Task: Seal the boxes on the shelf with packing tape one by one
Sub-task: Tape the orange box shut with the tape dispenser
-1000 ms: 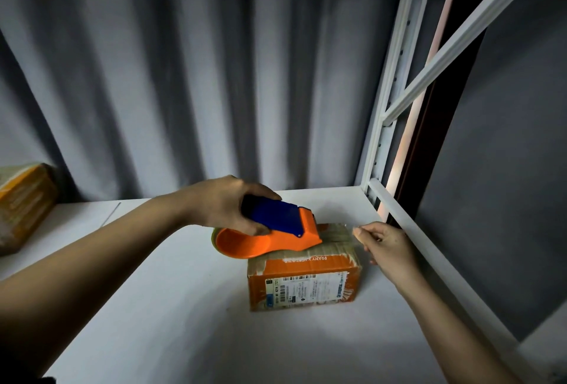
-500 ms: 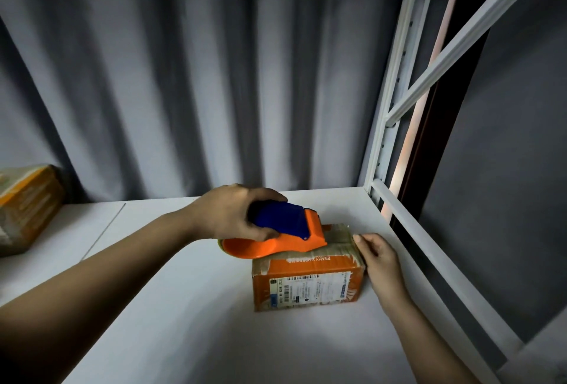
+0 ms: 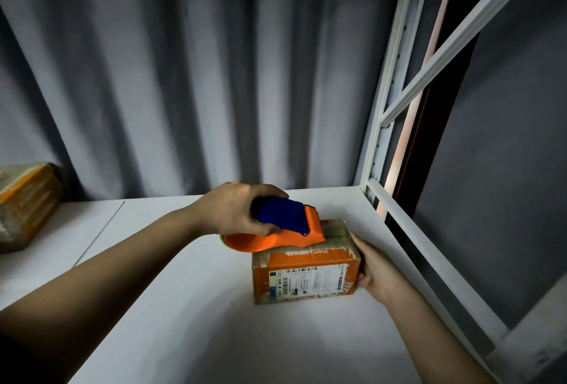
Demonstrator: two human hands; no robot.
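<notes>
Already taped, orange box [image 3: 306, 273] (label facing camera) under dispenser [image 3: 285, 227]

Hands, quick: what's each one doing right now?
Left hand: grips the tape dispenser on top of the box.
Right hand: fingers flat against the box's right side, steadying it.
</notes>
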